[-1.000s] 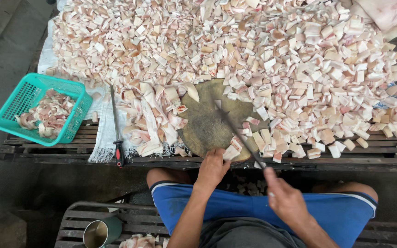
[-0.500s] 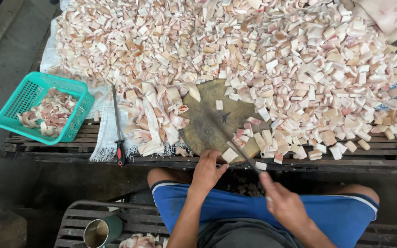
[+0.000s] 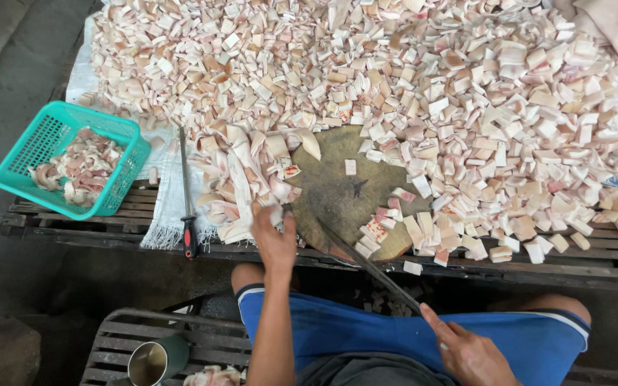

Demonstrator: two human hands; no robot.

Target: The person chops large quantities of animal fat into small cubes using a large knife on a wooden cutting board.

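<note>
The left hand point(image 3: 275, 239) reaches forward and grips a meat strip point(image 3: 241, 187) beside the chopping block point(image 3: 341, 193). The right hand point(image 3: 470, 352), drawn back, is closed around the knife point(image 3: 366, 263).

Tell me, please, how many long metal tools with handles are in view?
2: a knife held in the right hand, its blade reaching onto the round chopping block, and a sharpening steel lying beside the green basket. Others may be buried.

A slatted wooden table point(image 3: 73, 227) carries a white sheet point(image 3: 169, 207) heaped with cut pieces point(image 3: 466, 93); also 1 round chopping block point(image 3: 341, 196), 1 teal basket point(image 3: 73, 168), 1 sharpening steel point(image 3: 186, 193).
</note>
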